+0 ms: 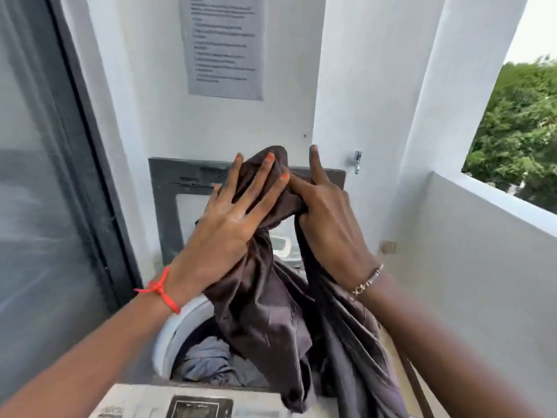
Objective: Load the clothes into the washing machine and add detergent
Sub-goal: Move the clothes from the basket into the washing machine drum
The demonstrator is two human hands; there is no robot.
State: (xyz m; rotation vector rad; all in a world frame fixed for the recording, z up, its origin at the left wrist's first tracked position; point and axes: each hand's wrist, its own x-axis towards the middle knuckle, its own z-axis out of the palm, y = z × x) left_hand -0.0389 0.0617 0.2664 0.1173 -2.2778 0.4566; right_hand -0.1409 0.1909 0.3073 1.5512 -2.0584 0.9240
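Note:
A dark brown garment [265, 321] hangs from both hands above the open top-loading washing machine [168, 336]. My left hand [232, 215] lies spread against its bunched top, fingers apart, with the thumb side under the cloth. My right hand [325, 218] grips the cloth beside it, with the index finger raised. The garment's lower folds drape over the machine's front edge and down its right side. Inside the drum lies grey-blue clothing [211, 363]. The raised dark lid [171, 200] stands against the wall behind. No detergent is in view.
The machine's control panel [199, 405] is at the bottom edge. A glass door [45, 191] is on the left, and a low balcony wall [482, 236] on the right. A printed notice [224, 46] hangs on the wall, with a tap [357, 161] to its lower right.

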